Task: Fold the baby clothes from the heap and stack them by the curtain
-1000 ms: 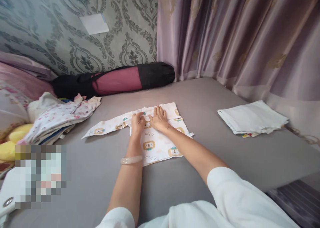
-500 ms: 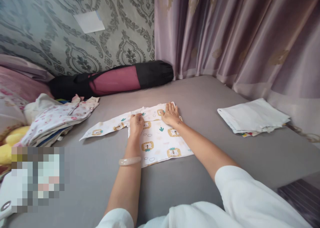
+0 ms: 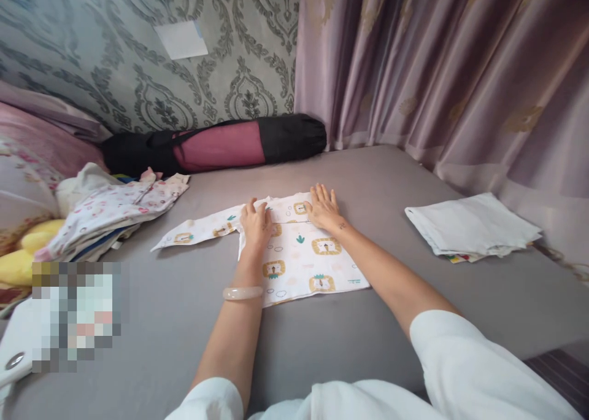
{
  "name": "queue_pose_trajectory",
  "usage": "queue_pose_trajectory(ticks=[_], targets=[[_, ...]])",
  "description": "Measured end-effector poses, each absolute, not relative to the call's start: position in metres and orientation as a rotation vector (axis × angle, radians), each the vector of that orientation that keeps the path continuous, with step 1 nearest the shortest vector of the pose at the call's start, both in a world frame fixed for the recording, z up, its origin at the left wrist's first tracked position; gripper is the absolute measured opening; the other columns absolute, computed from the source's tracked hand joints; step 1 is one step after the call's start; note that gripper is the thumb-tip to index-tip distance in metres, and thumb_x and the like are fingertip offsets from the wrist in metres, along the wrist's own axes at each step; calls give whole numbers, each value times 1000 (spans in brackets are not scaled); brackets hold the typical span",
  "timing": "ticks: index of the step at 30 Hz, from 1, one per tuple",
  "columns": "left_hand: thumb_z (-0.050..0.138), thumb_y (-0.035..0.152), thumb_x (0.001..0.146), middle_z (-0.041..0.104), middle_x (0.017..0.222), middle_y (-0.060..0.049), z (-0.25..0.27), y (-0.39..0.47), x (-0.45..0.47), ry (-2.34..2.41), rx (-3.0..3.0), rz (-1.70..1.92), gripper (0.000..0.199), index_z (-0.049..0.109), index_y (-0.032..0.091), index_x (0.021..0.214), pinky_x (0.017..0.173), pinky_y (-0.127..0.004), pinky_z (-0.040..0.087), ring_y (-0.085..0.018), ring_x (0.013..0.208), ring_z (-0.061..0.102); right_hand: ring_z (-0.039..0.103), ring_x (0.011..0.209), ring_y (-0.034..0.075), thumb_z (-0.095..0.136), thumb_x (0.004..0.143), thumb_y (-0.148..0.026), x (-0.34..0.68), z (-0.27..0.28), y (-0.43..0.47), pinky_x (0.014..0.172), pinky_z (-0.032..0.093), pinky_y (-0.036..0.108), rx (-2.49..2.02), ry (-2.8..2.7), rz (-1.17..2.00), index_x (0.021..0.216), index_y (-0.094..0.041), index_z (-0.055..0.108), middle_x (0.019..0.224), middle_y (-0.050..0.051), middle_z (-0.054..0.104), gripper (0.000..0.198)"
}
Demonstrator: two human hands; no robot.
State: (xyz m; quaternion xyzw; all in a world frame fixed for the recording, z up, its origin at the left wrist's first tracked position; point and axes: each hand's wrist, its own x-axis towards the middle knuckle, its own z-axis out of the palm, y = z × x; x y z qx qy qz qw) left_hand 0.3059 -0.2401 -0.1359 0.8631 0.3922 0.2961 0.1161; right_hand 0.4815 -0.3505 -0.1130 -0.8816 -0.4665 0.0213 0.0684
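A small white long-sleeved top (image 3: 299, 254) printed with yellow lion faces and green leaves lies flat on the grey sheet. One sleeve (image 3: 197, 228) stretches out to the left, while a strip of cloth is folded across the upper part of the body. My left hand (image 3: 256, 223) rests at the top's left side, near where that sleeve begins; its fingers are apart and slightly bent. Pressed flat on the upper right edge is my right hand (image 3: 324, 209), fingers spread. Both hands touch the cloth without gripping it and hide parts of it.
Folded white clothes (image 3: 472, 226) form a stack on the right. A pile of printed clothes (image 3: 124, 205) lies at left, by a yellow plush item (image 3: 27, 254). Along the wall stretches a black and maroon long bag (image 3: 221, 145). A white object (image 3: 27, 328), partly pixelated, lies front left.
My left hand has opened from a closed pose, its fingers now apart on the cloth. My right hand stays flat on the right edge. The view has shifted slightly.
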Motion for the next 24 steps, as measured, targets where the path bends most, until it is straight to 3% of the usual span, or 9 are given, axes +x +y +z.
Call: queue_pose_trajectory(ticks=[5,12,16,20,24], targets=[[33,30,98,39,153,-12,-138,-253,315,1037,2746,521,46,51,18,138,117,-54,20,-34,146,24,7,149,31,19,100,-49,468,-119,-343,117,6,55,-2577,-1483,167,155,-22,23,163,12,11,61],[34,38,98,34,156,-12,-138,-253,316,1095,2706,276,51,43,22,146,117,-55,21,-33,146,24,8,148,33,19,100,-51,466,-125,-342,116,5,58,-2626,-1458,208,155,-26,21,163,10,11,61],[41,35,96,38,154,-14,-140,-252,317,1057,2636,375,47,49,22,141,116,-57,21,-33,145,27,8,148,33,21,100,-50,464,-117,-342,116,5,58,-2641,-1437,269,155,-25,21,163,12,11,61],[44,28,93,49,146,-14,-147,-243,319,1033,2414,736,41,55,21,132,116,-57,22,-31,141,36,6,149,29,23,101,-41,448,-110,-334,116,1,56,-2583,-1486,182,154,-19,27,162,14,12,58],[42,17,89,60,132,-15,-150,-226,315,1017,2040,1097,41,58,17,126,113,-48,34,-27,130,50,8,149,26,21,101,-41,423,-112,-320,118,3,53,-2416,-1658,192,154,-19,25,162,13,14,58]])
